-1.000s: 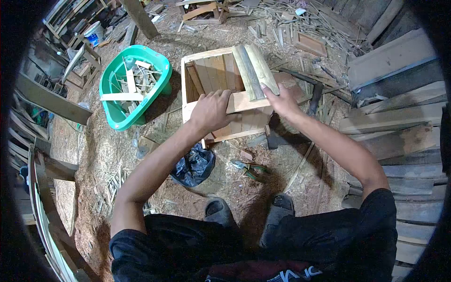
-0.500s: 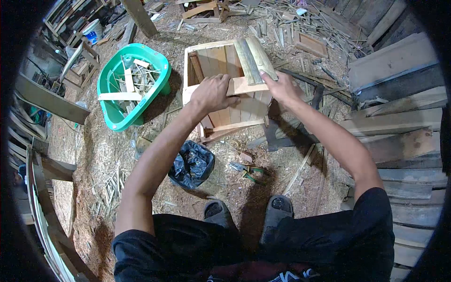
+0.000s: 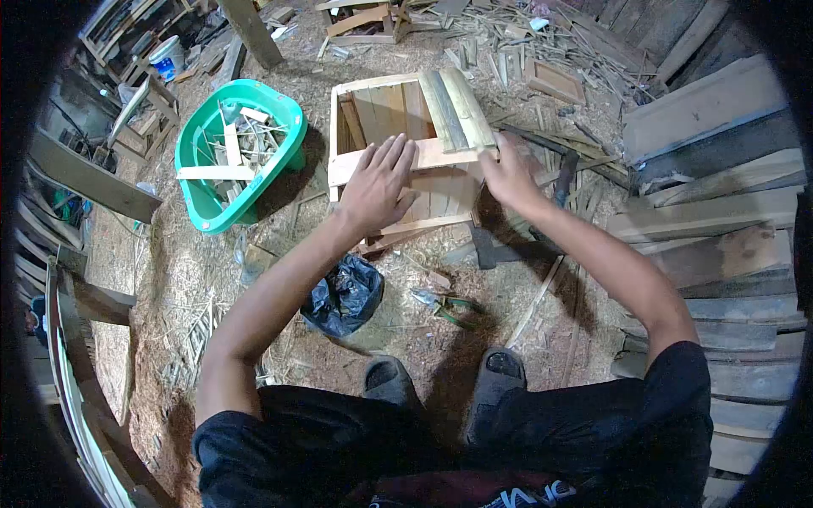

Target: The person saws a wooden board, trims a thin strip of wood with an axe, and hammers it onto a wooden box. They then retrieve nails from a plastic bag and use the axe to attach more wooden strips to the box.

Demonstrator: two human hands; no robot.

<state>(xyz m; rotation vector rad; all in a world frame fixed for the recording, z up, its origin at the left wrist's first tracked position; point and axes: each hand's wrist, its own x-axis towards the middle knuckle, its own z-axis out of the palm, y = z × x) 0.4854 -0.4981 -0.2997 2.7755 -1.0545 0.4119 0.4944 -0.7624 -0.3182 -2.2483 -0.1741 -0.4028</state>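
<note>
A wooden box frame [image 3: 434,193] stands on the ground ahead of me, its top partly uncovered. My left hand [image 3: 378,188] rests flat on the light board [image 3: 343,169] along its near top edge, fingers spread. Two rough slats [image 3: 457,110] lie side by side across the top, towards the right. My right hand [image 3: 508,173] is at the near right corner, its fingers closed around the board's end beside the slats.
A green tub [image 3: 190,199] of wood scraps stands left of the box. Nearer me are a black plastic bag [image 3: 343,296] and pliers [image 3: 445,303]. Stacked planks [image 3: 711,254] line the right side; a wooden post [image 3: 251,34] rises at the back left.
My left hand has opened from its grip on the board and now lies flatter with fingers spread. My right hand has slid off the slats to the corner.
</note>
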